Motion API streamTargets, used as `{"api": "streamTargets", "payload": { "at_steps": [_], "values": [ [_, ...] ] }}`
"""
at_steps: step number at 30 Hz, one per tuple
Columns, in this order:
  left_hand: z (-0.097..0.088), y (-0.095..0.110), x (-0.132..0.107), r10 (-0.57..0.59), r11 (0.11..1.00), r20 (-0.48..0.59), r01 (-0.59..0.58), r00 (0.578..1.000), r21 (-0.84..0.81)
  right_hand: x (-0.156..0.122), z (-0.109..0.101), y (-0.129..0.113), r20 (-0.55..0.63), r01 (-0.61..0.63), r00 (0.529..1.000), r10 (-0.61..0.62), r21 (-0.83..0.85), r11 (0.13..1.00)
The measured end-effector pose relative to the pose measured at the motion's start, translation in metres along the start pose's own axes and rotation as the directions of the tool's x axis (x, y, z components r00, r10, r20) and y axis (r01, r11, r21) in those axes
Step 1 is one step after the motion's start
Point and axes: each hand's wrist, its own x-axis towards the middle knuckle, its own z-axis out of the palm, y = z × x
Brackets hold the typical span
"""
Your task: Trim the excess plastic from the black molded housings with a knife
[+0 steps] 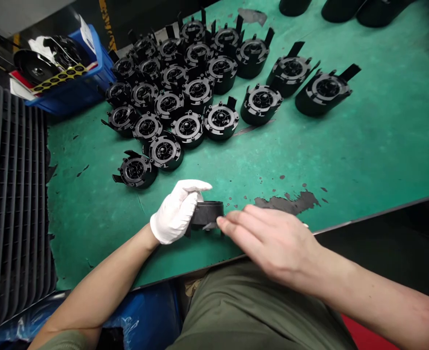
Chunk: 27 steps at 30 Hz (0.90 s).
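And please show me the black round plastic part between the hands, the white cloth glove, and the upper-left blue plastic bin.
Black round plastic part (210, 213): head view, side wall.
White cloth glove (174, 216): head view, its middle.
Blue plastic bin (75, 96): head view, outer wall.

The tabletop is brightly lit; glints are caught on black parts; the upper right corner is darkened.

The left glove is plain white, the part black. Black too are the housings, on a green mat blotched with dark grey. The bin is blue, the strip yellow with a row of black discs. The rack is dark grey and ribbed, the shirt plain olive, the marking yellow.
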Motion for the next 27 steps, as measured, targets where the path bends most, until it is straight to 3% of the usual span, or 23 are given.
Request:
{"api": "streamTargets", "payload": {
  "at_steps": [6, 12, 27],
  "values": [
    [0.000, -0.001, 0.000, 0.004, 1.000, 0.004, -0.004, 1.000, -0.012, -0.005, -0.002, 0.004, -0.006, -0.049, 0.999, 0.051, 0.146, 0.988],
    [-0.001, -0.002, 0.000, -0.003, 1.000, -0.006, 0.003, 1.000, 0.024, 0.006, 0.003, 0.014, -0.008, -0.134, 0.991, 0.135, 0.044, 0.990],
    [0.000, 0.004, 0.001, -0.050, 0.999, 0.007, 0.050, 0.999, 0.000, 0.007, -0.001, 0.007, 0.013, -0.029, 0.999, 0.030, -0.090, 0.996]
  ]
}}
